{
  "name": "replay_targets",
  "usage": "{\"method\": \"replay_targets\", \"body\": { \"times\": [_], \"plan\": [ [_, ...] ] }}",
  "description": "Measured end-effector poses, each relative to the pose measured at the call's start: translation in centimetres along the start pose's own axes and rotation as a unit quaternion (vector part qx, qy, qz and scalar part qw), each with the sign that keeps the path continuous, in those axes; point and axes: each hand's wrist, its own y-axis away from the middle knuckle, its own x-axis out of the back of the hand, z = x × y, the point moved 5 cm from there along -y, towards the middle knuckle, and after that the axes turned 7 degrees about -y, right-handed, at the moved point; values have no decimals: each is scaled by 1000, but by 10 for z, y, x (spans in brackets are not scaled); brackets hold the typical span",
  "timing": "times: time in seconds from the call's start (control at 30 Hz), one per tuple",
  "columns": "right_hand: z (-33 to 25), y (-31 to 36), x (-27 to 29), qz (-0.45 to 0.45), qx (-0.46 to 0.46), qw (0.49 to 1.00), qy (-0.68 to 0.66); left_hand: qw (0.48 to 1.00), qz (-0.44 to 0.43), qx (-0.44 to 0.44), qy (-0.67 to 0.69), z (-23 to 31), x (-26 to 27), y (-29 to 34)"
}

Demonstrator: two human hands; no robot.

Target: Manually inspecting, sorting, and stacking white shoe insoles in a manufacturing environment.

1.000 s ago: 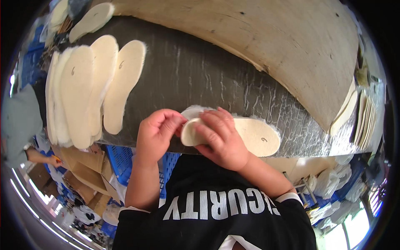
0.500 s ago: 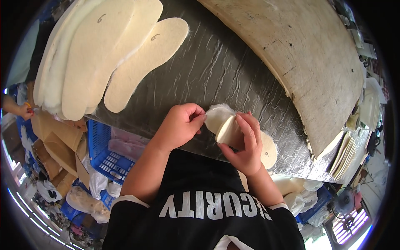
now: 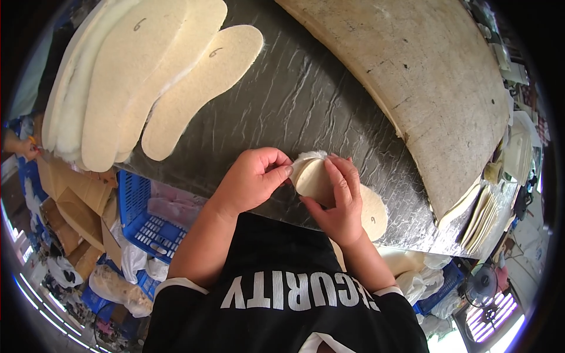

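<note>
A cream insole (image 3: 375, 216) with a fluffy white rim lies near the front edge of the dark table. Its right end sticks out beyond my right hand (image 3: 342, 203). At the other end a smaller rounded cream felt piece (image 3: 313, 180) sits over the fluffy end, held between the thumb and fingers of my right hand. My left hand (image 3: 256, 176) pinches the insole's left edge between thumb and forefinger. My right palm hides the middle of the insole, so I cannot tell whether the rounded piece is separate or a folded part of it.
Large cream insoles (image 3: 126, 82) lie overlapping at the far left. A big worn tan board (image 3: 424, 88) covers the far right, with a stack of thin cream pieces (image 3: 481, 219) beside its tip. Below the table's left edge are a blue crate (image 3: 136, 212) and an open cardboard box (image 3: 79, 206). Another person's hand (image 3: 23, 147) shows far left.
The rounded cream piece has come down and left over the fluffy end, covering more of it. My right hand has shifted slightly left with it; my left hand keeps its pinch.
</note>
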Motion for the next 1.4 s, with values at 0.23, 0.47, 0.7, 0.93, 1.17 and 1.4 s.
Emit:
{"method": "replay_targets", "body": {
  "times": [0.23,0.47,0.7,0.93,1.17,1.4],
  "plan": [
    [3,1,0,5,-7,1000,0,1000,-9,-3,24,4,-3,0],
    [6,2,-1,8,-8,1000,-6,999,-21,-37,-1,2,-2,-3],
    [5,1,0,17,-19,1000,12,998,-23,-51,-9,6,-2,-2],
    [15,-14,30,-33,-107,993,26,995,-10,-88,-48,23,1,5],
    [18,-17,38,-94,-216,962,-140,979,18,-155,-134,28,11,19],
    [4,-15,42,-70,-149,979,-124,977,23,-163,-138,33,12,26]
  ]
}}
